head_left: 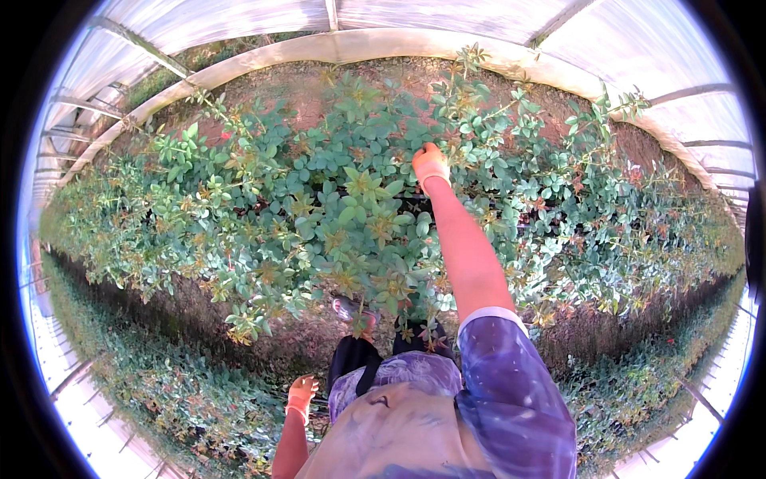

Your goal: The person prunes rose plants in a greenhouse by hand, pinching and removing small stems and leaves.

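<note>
The row of leafy plants [351, 211] fills the frame's middle, its long axis running left to right, upper shoots pointing toward the top. The right hand [431, 163], upper centre, curls against the foliage; whether it pinches a stem cannot be told. The left hand [302, 394], lower left of centre, hangs with fingers loosely parted.
</note>
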`<state>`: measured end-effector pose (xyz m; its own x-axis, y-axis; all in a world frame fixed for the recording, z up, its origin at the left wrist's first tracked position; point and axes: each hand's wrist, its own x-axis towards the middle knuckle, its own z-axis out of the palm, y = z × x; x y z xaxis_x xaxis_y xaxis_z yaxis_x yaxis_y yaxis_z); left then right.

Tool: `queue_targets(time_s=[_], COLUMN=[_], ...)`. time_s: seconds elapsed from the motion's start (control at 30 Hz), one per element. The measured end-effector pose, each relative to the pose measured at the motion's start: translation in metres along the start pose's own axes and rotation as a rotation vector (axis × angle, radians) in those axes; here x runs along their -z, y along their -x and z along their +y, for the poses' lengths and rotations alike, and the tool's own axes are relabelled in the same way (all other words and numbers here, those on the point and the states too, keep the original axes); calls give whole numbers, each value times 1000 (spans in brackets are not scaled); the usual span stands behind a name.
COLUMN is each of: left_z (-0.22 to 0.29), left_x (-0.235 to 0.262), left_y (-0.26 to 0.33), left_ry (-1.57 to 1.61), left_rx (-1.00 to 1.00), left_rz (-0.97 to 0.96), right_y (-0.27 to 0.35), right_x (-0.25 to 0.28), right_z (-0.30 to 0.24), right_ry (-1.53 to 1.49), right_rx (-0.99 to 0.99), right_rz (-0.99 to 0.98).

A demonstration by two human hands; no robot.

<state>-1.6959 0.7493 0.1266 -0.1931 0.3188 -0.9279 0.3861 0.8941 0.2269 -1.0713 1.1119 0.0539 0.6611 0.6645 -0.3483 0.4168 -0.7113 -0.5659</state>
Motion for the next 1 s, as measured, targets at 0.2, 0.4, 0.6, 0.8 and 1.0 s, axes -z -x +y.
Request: queue_targets(time_s=[0.2,0.4,0.6,0.8,1.0], left_z=[26,59,50,17,1], left_x=[-6,9,46,105,170], left_y=[-7,-13,-14,-63,-134], left_ry=[65,15,142,147,64], left_rx=[-48,-93,-51,-11,52], left_rz=[-22,17,73,89,-7], right_y=[32,62,94,102,146], right_x=[-27,-13,13,66,88], right_z=[39,64,36,-12,-121], right_ry=[466,669,545,603,0], right_rx=[229,384,192,155,266], right_rz=[-100,-342,-591,-355,-27])
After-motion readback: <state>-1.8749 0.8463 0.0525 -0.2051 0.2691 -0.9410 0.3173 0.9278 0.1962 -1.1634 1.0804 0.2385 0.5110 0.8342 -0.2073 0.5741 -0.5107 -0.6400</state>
